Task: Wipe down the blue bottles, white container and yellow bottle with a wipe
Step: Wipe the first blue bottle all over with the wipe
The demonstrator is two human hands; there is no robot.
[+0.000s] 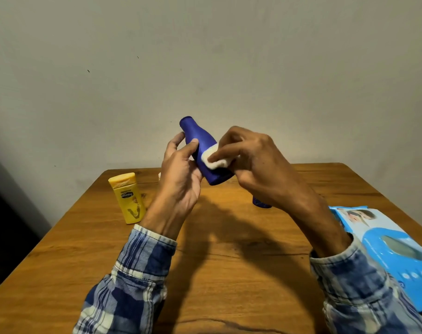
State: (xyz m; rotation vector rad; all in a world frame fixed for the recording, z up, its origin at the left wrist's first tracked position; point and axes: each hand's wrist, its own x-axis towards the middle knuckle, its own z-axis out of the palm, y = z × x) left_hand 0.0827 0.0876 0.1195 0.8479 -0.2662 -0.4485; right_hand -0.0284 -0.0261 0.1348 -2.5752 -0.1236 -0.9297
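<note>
A wooden table [229, 273] with a warm brown grain stands against a pale wall. Toward its left side a yellow bottle [129, 198] stands upright on its cap, leaning slightly. Near the middle only the lower part of a blue bottle [260, 203] shows. A sliver of something white [159, 175] shows farther back. A light blue wipes pack [393, 256] lies flat at the right edge.

Left hand [181, 184]: raised, palm facing inward, thumb and fingers curled round the blue bottle [200, 143].
Right hand [255, 165]: raised beside the left, fingers bent, pressing the wipe [214, 161] onto the bottle's side.
Arms: both slant up and inward, checked sleeves [137, 266] ending at the wrists.
</note>
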